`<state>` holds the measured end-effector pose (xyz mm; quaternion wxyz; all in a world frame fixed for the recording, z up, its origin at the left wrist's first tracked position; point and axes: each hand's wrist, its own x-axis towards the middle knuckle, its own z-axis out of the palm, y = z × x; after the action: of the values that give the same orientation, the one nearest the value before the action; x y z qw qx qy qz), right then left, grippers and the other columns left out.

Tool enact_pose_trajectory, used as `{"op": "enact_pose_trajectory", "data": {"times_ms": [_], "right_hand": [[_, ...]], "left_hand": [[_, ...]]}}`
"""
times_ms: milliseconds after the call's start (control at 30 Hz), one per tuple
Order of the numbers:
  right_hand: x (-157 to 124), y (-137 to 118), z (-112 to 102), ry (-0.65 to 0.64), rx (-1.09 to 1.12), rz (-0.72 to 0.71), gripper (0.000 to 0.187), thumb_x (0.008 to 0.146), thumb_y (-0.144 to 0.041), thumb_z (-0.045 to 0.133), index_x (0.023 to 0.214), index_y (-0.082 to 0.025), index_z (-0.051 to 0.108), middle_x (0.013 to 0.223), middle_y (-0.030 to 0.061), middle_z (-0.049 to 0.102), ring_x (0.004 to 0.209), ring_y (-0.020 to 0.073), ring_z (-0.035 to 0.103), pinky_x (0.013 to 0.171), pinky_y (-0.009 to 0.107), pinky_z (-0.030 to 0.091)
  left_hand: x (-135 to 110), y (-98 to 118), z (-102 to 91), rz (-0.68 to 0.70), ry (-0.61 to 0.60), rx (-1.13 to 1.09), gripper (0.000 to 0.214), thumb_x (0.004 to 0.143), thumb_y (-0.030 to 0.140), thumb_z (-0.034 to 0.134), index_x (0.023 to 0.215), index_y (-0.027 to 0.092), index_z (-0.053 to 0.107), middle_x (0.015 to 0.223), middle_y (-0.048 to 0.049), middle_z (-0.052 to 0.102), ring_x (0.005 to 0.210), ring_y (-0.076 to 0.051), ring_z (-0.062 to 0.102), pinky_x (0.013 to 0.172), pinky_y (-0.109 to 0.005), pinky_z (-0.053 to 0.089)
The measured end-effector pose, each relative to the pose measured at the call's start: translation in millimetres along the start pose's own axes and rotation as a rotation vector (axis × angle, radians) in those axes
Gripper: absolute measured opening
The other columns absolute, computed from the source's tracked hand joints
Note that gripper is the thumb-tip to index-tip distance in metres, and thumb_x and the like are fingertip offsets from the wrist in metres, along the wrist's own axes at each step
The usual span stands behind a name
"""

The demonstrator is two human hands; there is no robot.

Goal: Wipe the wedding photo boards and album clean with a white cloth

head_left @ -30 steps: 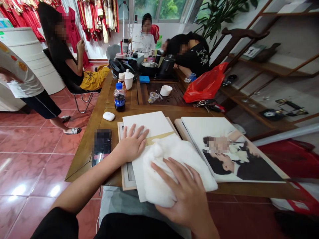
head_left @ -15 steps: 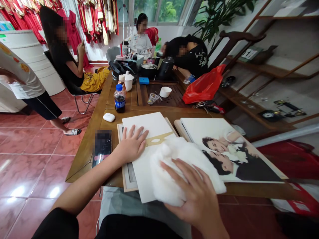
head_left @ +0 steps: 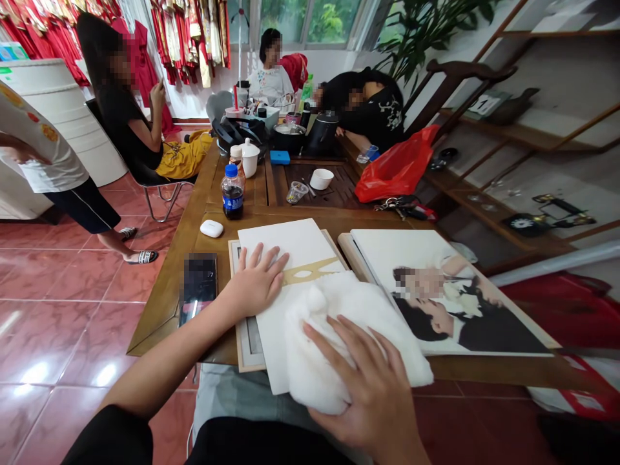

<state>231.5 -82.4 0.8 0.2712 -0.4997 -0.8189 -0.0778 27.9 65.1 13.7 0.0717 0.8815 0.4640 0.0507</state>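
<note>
My left hand [head_left: 259,281] lies flat with fingers spread on a white board [head_left: 295,239] that has a gold-coloured band. Under that board, set at a slight angle, a pale frame [head_left: 246,342] shows along the left side. My right hand [head_left: 368,381] grips a thick wad of white cotton wadding [head_left: 314,329], pressed on the lower right part of the board and covering it there. To the right lies a large photo panel [head_left: 382,252] with a picture of two people; the wadding overlaps its left edge.
Left of the board are a phone [head_left: 197,290], a white earbud case [head_left: 212,228] and a blue-capped bottle [head_left: 232,194]. Beyond stand a small white cup [head_left: 321,179], a red plastic bag [head_left: 397,168] and keys [head_left: 397,203]. Several people are around the wooden table [head_left: 159,316].
My right hand and the wadding have shifted slightly left and toward me, baring more of the gold band. My left hand stays in place.
</note>
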Motion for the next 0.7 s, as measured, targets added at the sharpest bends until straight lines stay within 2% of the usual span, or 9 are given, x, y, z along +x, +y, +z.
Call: {"op": "enact_pose_trajectory", "data": {"times_ms": [167, 300, 400, 600, 700], "right_hand": [[11.3, -26.9, 3.4, -0.067, 0.027, -0.120, 0.080, 0.071, -0.052, 0.065, 0.144, -0.025, 0.052, 0.139, 0.0147, 0.057, 0.126, 0.0401, 0.051, 0.107, 0.057, 0.028], [16.3, -31.4, 4.7, -0.071, 0.038, -0.145, 0.079, 0.071, -0.054, 0.066, 0.144, -0.024, 0.053, 0.140, 0.0137, 0.057, 0.127, 0.0389, 0.051, 0.108, 0.056, 0.027], [14.3, -17.2, 2.2, -0.078, 0.018, -0.128, 0.079, 0.073, -0.055, 0.066, 0.144, -0.025, 0.052, 0.140, 0.0135, 0.057, 0.126, 0.0373, 0.052, 0.108, 0.054, 0.028], [2.9, 30.2, -7.4, -0.033, -0.114, -0.006, 0.071, 0.081, -0.045, 0.065, 0.146, -0.023, 0.049, 0.137, 0.0143, 0.057, 0.122, 0.0355, 0.056, 0.101, 0.049, 0.035], [1.6, 39.4, -8.3, -0.023, -0.156, 0.022, 0.070, 0.084, -0.048, 0.063, 0.148, -0.024, 0.047, 0.136, 0.0140, 0.057, 0.120, 0.0352, 0.057, 0.099, 0.049, 0.037]], "left_hand": [[-0.5, -1.4, -0.2, 0.005, -0.010, 0.012, 0.054, 0.108, 0.038, 0.022, 0.159, 0.022, 0.030, 0.165, -0.0083, 0.030, 0.154, -0.038, 0.018, 0.121, -0.065, 0.017], [-0.9, -3.8, 2.0, 0.007, -0.005, 0.012, 0.053, 0.108, 0.039, 0.021, 0.159, 0.023, 0.029, 0.165, -0.0079, 0.030, 0.154, -0.037, 0.018, 0.121, -0.065, 0.017], [-1.2, -3.5, 2.5, 0.003, 0.001, 0.003, 0.054, 0.108, 0.038, 0.021, 0.158, 0.022, 0.029, 0.164, -0.0093, 0.031, 0.154, -0.038, 0.018, 0.120, -0.065, 0.017], [-0.2, -0.7, 1.1, -0.007, -0.013, -0.001, 0.054, 0.107, 0.037, 0.021, 0.158, 0.021, 0.030, 0.165, -0.0088, 0.030, 0.153, -0.039, 0.018, 0.120, -0.066, 0.017], [0.2, -0.2, 0.4, -0.006, -0.025, 0.004, 0.054, 0.107, 0.036, 0.021, 0.158, 0.020, 0.030, 0.165, -0.0095, 0.030, 0.153, -0.039, 0.018, 0.120, -0.067, 0.017]]}}
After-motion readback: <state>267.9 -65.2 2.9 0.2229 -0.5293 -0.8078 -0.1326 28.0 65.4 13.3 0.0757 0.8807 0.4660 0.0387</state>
